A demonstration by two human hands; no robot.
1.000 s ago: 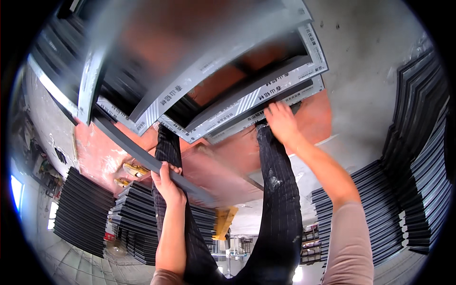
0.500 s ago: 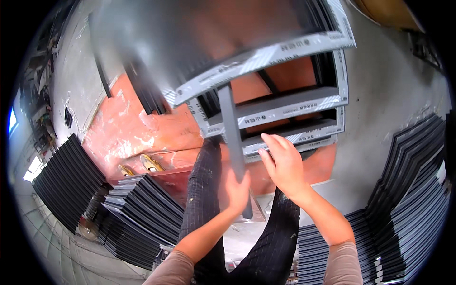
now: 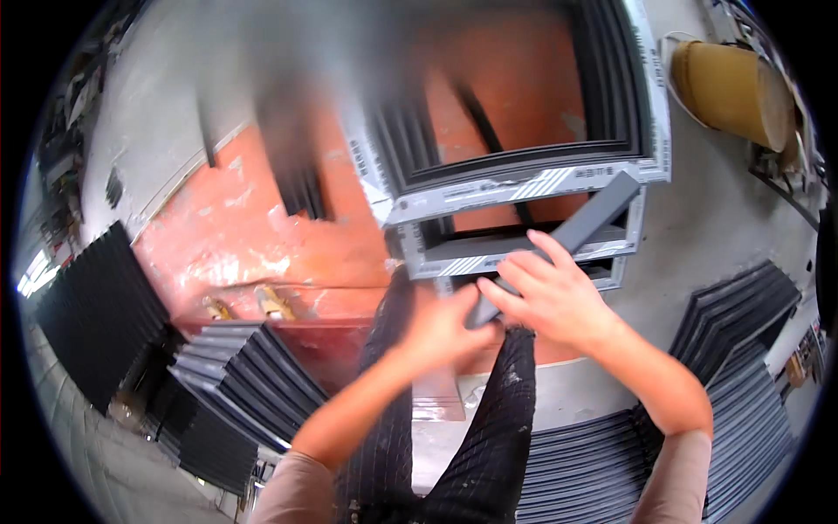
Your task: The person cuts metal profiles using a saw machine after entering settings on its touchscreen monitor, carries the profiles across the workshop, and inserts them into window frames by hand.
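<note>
A flat dark grey bar slants up to the right in front of me. Its lower end is between the thumb and fingers of my left hand, which is smeared by motion. My right hand is closed round the bar further up, its fingers lying over the top and partly hiding it. Just beyond the bar are stacked dark rectangular frames with printed, silvery film on their edges. The bar's upper end overlaps the near right corner of the stack.
Dark profiles are piled at left, far left and right. Reddish sheeting lies under the frames. Brass-coloured pieces sit left of my legs. A yellow-brown drum stands far right.
The bar has swung from nearly upright to slanting up rightward. My right hand, earlier apart from it, has taken hold. The frame stack appears further right, with its top frame lower in view.
</note>
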